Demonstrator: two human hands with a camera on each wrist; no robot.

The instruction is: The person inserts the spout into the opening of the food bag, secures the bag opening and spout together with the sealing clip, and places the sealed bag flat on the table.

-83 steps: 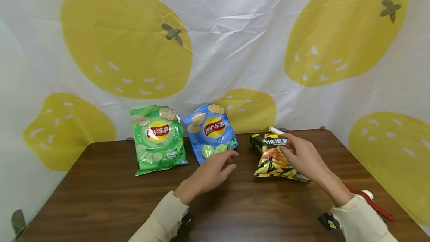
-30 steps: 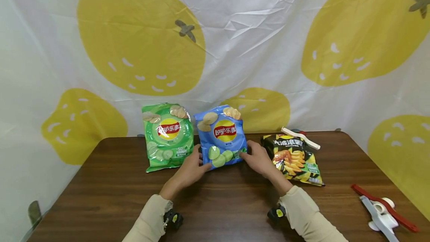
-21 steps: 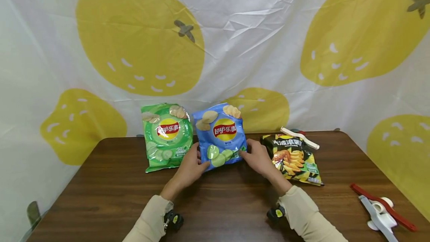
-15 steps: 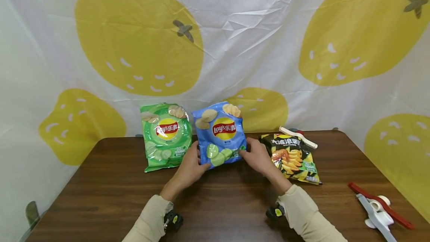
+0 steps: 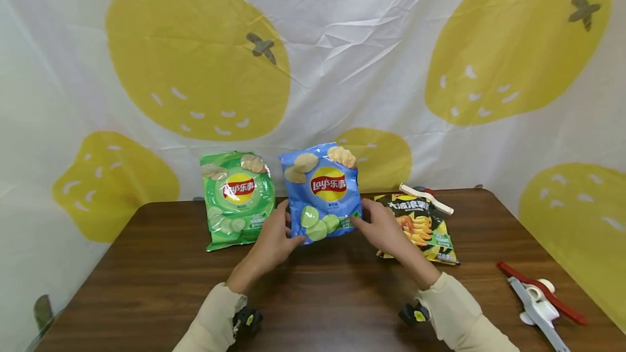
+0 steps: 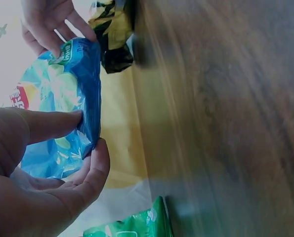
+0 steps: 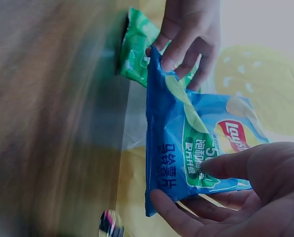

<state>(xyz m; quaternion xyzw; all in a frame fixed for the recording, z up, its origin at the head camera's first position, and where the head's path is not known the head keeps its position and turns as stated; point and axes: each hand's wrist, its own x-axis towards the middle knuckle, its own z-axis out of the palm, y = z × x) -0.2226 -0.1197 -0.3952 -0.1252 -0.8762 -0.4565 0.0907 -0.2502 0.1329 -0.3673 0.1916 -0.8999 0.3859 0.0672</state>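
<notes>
Both hands hold a blue bag of potato chips point(image 5: 325, 194) by its lower corners, with the printed front facing me. My left hand point(image 5: 273, 238) grips the left corner, thumb in front and fingers behind, as the left wrist view also shows on the blue bag point(image 6: 63, 98). On the other corner, my right hand point(image 5: 386, 231) pinches the bag the same way; the right wrist view shows its thumb on the front. A green chip bag point(image 5: 238, 200) stands just left of my left hand. Behind my right hand lies a black and yellow chip bag point(image 5: 420, 227), partly covered by that hand.
A white sealing clip point(image 5: 426, 198) rests at the top of the black bag. At the right of the brown table point(image 5: 161, 297) lie a red clip point(image 5: 540, 292), a grey clip point(image 5: 537, 314) and white round parts. A lemon-print cloth point(image 5: 313, 86) hangs behind.
Earlier my hands were apart, the right one over the black bag. Both then took hold of the blue bag, which has since risen slightly off the table toward me.
</notes>
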